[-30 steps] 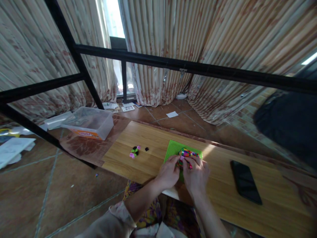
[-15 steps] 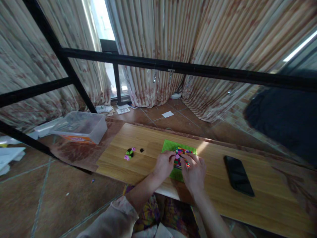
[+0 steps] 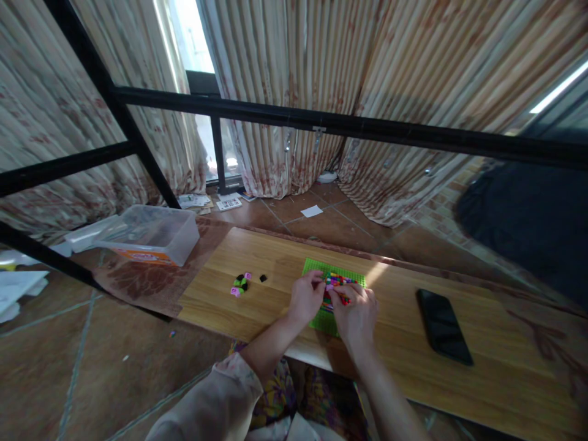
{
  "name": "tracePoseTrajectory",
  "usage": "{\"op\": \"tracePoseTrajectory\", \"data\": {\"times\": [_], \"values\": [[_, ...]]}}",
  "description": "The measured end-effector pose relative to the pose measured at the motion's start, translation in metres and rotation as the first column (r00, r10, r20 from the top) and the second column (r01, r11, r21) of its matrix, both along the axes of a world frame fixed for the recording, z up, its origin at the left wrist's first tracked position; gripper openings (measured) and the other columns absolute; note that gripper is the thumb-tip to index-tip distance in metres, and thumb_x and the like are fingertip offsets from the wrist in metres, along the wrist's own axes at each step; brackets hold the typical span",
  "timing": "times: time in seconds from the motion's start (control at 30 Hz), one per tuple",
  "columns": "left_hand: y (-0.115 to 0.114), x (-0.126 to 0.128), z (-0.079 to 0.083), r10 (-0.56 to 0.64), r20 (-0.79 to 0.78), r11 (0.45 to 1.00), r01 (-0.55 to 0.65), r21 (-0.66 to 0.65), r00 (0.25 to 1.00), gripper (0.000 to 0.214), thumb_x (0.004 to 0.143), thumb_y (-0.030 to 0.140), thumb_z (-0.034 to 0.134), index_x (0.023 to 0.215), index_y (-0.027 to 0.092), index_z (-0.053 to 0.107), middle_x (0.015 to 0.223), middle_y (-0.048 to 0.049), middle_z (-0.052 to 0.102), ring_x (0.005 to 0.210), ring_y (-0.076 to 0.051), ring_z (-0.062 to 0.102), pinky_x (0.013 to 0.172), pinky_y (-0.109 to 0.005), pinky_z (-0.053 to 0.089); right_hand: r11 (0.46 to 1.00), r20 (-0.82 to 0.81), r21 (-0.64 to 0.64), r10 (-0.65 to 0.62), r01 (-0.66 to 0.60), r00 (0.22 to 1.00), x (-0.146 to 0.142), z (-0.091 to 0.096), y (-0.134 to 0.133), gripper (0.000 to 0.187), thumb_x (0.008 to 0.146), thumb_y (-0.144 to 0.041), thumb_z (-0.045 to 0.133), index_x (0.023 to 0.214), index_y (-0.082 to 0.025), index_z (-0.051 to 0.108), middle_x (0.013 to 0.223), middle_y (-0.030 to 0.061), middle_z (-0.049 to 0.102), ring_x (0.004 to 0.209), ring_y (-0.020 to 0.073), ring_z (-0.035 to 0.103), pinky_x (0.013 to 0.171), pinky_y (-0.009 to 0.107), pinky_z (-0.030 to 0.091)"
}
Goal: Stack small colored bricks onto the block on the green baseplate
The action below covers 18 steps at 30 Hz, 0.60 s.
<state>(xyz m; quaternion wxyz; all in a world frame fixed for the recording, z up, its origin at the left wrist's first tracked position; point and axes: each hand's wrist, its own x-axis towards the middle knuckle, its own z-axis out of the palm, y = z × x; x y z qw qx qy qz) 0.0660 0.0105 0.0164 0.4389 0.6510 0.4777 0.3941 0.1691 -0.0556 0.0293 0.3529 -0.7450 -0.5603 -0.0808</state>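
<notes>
A green studded baseplate (image 3: 315, 267) lies on the wooden table (image 3: 275, 257). A cluster of small coloured bricks (image 3: 342, 281) is stuck on the plate. My left hand (image 3: 305, 298) rests on the plate's left part, fingers curled and pinching at the left edge of the cluster. My right hand (image 3: 355, 316) covers the plate's near right part, its fingers bent onto the bricks. What the fingertips grip is too small to make out.
Loose pink, green and black bricks (image 3: 241, 285) lie on the table left of the plate. A black phone (image 3: 443, 326) lies to the right. A clear plastic tub (image 3: 151, 233) stands on the floor at the left. Black metal bars (image 3: 321, 125) cross above.
Both hands have shifted slightly up the plate onto the brick cluster; the left hand's fingers now reach its left edge. The view has tilted a little.
</notes>
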Motion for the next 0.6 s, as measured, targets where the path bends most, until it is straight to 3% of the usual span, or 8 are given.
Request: {"op": "tracePoseTrajectory", "data": {"times": [0.2,0.33,0.47,0.6], "values": [[0.004,0.001,-0.005,-0.024,0.120,0.997,0.033,-0.073,0.993,0.021,0.080,0.015,0.055,0.100,0.014,0.064,0.085,-0.0049,0.069,0.079,-0.015,0.065,0.078,-0.028,0.051,0.999,-0.001,-0.036,0.001,-0.001,1.000,0.003,0.002,0.001,0.020,0.084,-0.037,0.059,0.074,-0.026,0.073,0.084,0.0028,0.071,0.079,0.0219,0.052,0.076,0.034,0.035],[0.008,0.007,-0.007,-0.033,0.130,0.983,0.056,-0.173,0.991,0.029,0.075,0.023,0.066,0.102,0.013,0.064,0.084,-0.0051,0.068,0.074,-0.015,0.062,0.072,-0.028,0.050,0.998,0.017,-0.058,-0.014,0.015,1.000,0.002,0.003,0.001,0.020,0.084,-0.035,0.058,0.072,-0.026,0.072,0.084,0.0031,0.071,0.080,0.0220,0.052,0.076,0.034,0.035],[0.016,0.013,-0.004,0.011,0.196,0.941,0.056,-0.333,0.981,0.033,0.064,0.015,0.075,0.096,0.012,0.065,0.079,-0.0035,0.066,0.072,-0.014,0.060,0.071,-0.026,0.048,0.999,-0.006,-0.042,-0.015,0.014,1.000,-0.001,0.002,0.000,0.025,0.086,-0.035,0.056,0.070,-0.025,0.072,0.082,0.0039,0.070,0.079,0.0219,0.052,0.076,0.034,0.035],[0.020,0.014,-0.002,0.021,0.317,0.886,0.130,-0.446,0.948,0.033,0.061,0.010,0.075,0.092,0.012,0.064,0.069,0.0007,0.062,0.065,-0.011,0.057,0.067,-0.024,0.047,1.000,-0.039,0.001,0.010,-0.010,0.999,0.001,-0.001,-0.001,0.028,0.086,-0.038,0.056,0.069,-0.023,0.072,0.082,0.0047,0.070,0.080,0.0220,0.053,0.077,0.035,0.036]]}}
